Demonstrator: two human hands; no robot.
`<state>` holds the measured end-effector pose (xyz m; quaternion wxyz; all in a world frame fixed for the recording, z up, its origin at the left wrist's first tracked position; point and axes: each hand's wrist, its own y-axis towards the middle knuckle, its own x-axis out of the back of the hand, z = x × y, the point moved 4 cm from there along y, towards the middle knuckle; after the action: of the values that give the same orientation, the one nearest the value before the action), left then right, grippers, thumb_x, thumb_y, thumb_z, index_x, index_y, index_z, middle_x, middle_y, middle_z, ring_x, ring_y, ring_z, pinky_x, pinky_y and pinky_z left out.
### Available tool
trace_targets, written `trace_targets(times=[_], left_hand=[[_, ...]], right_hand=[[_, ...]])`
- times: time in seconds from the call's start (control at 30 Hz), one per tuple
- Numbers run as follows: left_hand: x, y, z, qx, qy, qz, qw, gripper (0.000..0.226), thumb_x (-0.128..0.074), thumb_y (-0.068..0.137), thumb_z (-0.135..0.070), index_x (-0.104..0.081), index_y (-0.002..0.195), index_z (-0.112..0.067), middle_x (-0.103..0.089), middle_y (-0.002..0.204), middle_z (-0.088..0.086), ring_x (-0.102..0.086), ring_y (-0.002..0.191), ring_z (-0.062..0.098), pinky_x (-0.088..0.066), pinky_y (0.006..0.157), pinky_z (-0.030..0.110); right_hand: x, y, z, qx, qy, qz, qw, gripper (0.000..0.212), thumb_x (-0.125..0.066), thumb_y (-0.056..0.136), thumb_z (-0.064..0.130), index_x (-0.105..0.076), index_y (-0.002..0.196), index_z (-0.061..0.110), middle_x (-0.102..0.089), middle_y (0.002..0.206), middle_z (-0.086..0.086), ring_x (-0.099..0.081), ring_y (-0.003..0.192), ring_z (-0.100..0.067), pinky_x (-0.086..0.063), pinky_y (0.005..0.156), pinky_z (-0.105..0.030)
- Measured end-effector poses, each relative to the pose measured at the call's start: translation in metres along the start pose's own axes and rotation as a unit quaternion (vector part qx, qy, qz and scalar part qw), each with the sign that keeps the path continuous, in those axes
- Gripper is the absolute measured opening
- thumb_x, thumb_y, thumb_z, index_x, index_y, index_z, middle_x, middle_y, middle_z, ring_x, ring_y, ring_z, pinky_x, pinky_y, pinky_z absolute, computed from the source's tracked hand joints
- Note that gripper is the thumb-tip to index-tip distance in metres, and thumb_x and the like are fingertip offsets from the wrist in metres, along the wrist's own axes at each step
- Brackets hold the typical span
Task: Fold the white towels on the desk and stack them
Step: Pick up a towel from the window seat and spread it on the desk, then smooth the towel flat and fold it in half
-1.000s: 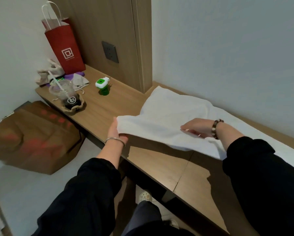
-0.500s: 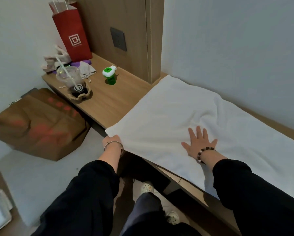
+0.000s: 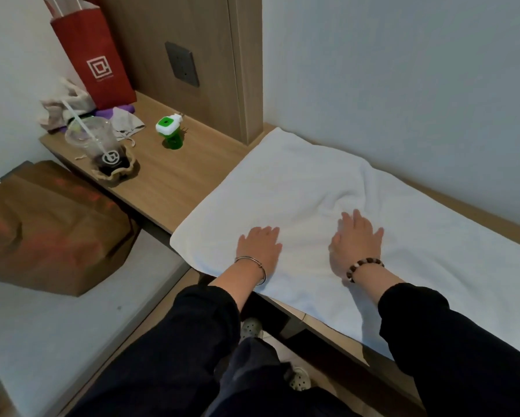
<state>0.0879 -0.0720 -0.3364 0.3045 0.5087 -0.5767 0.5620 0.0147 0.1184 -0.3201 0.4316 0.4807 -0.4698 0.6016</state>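
A large white towel point(image 3: 297, 188) lies spread flat over the wooden desk point(image 3: 174, 182), running from the desk's middle off to the right edge of view. A soft wrinkle rises in it just beyond my right hand. My left hand point(image 3: 260, 246) presses flat on the towel near its front left corner, fingers straight. My right hand point(image 3: 356, 240) lies flat on the towel a little to the right, fingers spread. Neither hand holds anything.
On the desk's left end stand a plastic cup with a straw point(image 3: 97, 145), a green and white plug-in device point(image 3: 170, 130), crumpled cloths point(image 3: 66, 105) and a red paper bag point(image 3: 94, 55). A brown paper bag point(image 3: 51, 227) sits below left. The wall runs close behind the towel.
My left hand let go of the towel's front left corner and moved onto the towel, flat beside my right hand. The towel, lifted a second ago, now lies spread on the desk.
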Motion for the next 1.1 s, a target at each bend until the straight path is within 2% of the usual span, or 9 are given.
trace_targets(times=[0.07, 0.13, 0.27, 0.37, 0.5, 0.57, 0.63, 0.77, 1.1], left_hand=[[0.018, 0.008, -0.003, 0.035, 0.0, -0.052, 0.998, 0.027, -0.032, 0.098, -0.019, -0.052, 0.116, -0.015, -0.06, 0.117, 0.007, -0.051, 0.107, 0.026, -0.04, 0.082, 0.035], [0.031, 0.02, -0.006, 0.05, -0.029, -0.077, 0.995, 0.027, -0.034, 0.097, -0.012, -0.057, 0.112, -0.012, -0.063, 0.108, 0.009, -0.056, 0.1, 0.027, -0.042, 0.079, 0.034], [0.036, 0.042, -0.028, -0.005, -0.051, -0.133, 0.99, 0.036, -0.035, 0.099, -0.014, -0.049, 0.132, -0.017, -0.045, 0.136, 0.008, -0.038, 0.126, 0.027, -0.036, 0.094, 0.032], [0.03, 0.059, -0.051, -0.047, -0.001, -0.113, 0.993, 0.046, -0.035, 0.1, -0.023, -0.029, 0.145, -0.023, -0.017, 0.156, 0.005, -0.014, 0.143, 0.025, -0.021, 0.111, 0.039], [0.007, 0.08, -0.067, -0.045, -0.011, -0.03, 0.999, 0.053, -0.022, 0.101, -0.037, -0.001, 0.15, -0.031, 0.005, 0.159, -0.003, 0.007, 0.145, 0.023, -0.007, 0.114, 0.052], [-0.008, 0.085, -0.065, -0.039, 0.014, -0.013, 0.999, 0.056, -0.015, 0.1, -0.044, 0.013, 0.148, -0.034, 0.013, 0.158, -0.004, 0.014, 0.145, 0.022, -0.002, 0.114, 0.053], [-0.019, 0.086, -0.06, -0.05, 0.078, -0.027, 0.995, 0.058, -0.009, 0.098, -0.05, 0.022, 0.144, -0.035, 0.02, 0.157, -0.002, 0.018, 0.144, 0.024, 0.0, 0.114, 0.054], [-0.027, 0.09, -0.054, -0.059, 0.087, -0.055, 0.993, 0.06, -0.005, 0.093, -0.055, 0.025, 0.142, -0.037, 0.022, 0.156, -0.001, 0.023, 0.142, 0.025, 0.005, 0.112, 0.054], [-0.026, 0.101, -0.055, -0.066, 0.084, -0.064, 0.992, 0.063, -0.01, 0.09, -0.056, 0.016, 0.146, -0.04, 0.02, 0.157, -0.002, 0.023, 0.142, 0.024, 0.007, 0.112, 0.052]], right_hand=[[-0.005, -0.006, -0.009, -0.015, 0.034, 0.055, 0.998, 0.04, -0.031, 0.098, 0.033, -0.04, 0.13, 0.011, -0.046, 0.131, -0.009, -0.04, 0.122, -0.026, -0.04, 0.094, -0.04], [-0.004, -0.014, -0.007, 0.037, 0.016, 0.056, 0.998, 0.039, -0.028, 0.098, 0.039, -0.051, 0.115, 0.012, -0.053, 0.114, -0.006, -0.047, 0.108, -0.024, -0.045, 0.079, -0.034], [0.002, -0.013, 0.001, 0.124, -0.01, 0.113, 0.986, 0.038, -0.028, 0.096, 0.04, -0.05, 0.081, 0.014, -0.059, 0.084, -0.004, -0.051, 0.07, -0.022, -0.033, 0.056, -0.028], [0.017, 0.0, -0.007, 0.081, 0.108, 0.116, 0.984, 0.042, -0.035, 0.097, 0.033, -0.047, 0.064, 0.011, -0.052, 0.063, -0.005, -0.05, 0.065, -0.027, -0.032, 0.055, -0.031], [0.039, 0.024, -0.036, -0.002, 0.16, -0.1, 0.982, 0.028, -0.04, 0.096, 0.018, -0.065, 0.106, 0.009, -0.066, 0.099, -0.011, -0.057, 0.096, -0.029, -0.043, 0.073, -0.033], [0.029, 0.042, -0.059, -0.068, 0.141, -0.063, 0.986, 0.038, -0.038, 0.096, 0.02, -0.05, 0.131, 0.01, -0.051, 0.131, -0.013, -0.043, 0.121, -0.03, -0.039, 0.093, -0.038], [0.007, 0.055, -0.084, -0.153, 0.119, 0.057, 0.979, 0.055, -0.035, 0.098, 0.038, -0.022, 0.148, 0.019, -0.018, 0.155, -0.01, -0.017, 0.14, -0.03, -0.024, 0.109, -0.05], [-0.023, 0.072, -0.114, -0.184, 0.1, 0.16, 0.965, 0.076, -0.024, 0.088, 0.072, 0.007, 0.149, 0.038, 0.021, 0.157, 0.002, 0.018, 0.144, -0.025, -0.001, 0.108, -0.065], [-0.018, 0.112, -0.153, -0.125, 0.014, 0.141, 0.982, 0.071, -0.011, 0.087, 0.073, 0.015, 0.146, 0.043, 0.026, 0.155, 0.004, 0.023, 0.143, -0.023, 0.003, 0.109, -0.064]])
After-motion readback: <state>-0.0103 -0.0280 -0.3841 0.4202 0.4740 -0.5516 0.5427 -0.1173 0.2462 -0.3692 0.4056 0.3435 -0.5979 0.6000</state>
